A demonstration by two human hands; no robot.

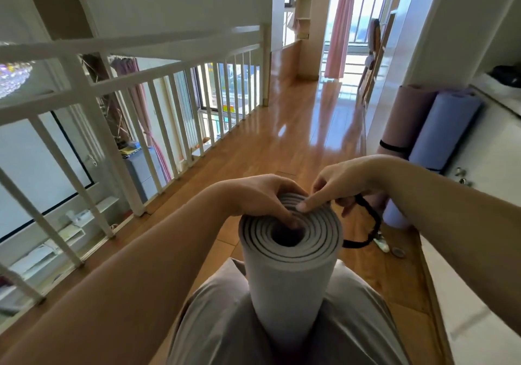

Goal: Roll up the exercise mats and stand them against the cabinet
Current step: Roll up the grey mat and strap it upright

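A rolled grey mat (290,268) stands upright between my knees, its spiral end facing up. My left hand (262,195) grips the top rim, the thumb reaching into the hollow core. My right hand (335,187) presses its thumb on the rim's far edge while its curled fingers hold a black strap (369,223) that loops down beside the roll. Two more rolled mats lean against the white cabinet (485,144) on the right: a pink one (400,122) with a black band and a lilac-blue one (442,130).
A white railing (158,105) runs along the left edge of the wooden loft floor (293,127), with a drop behind it. Small items, among them a tube and a round lid (399,251), lie on the floor by the cabinet base. Windows with pink curtains stand at the far end.
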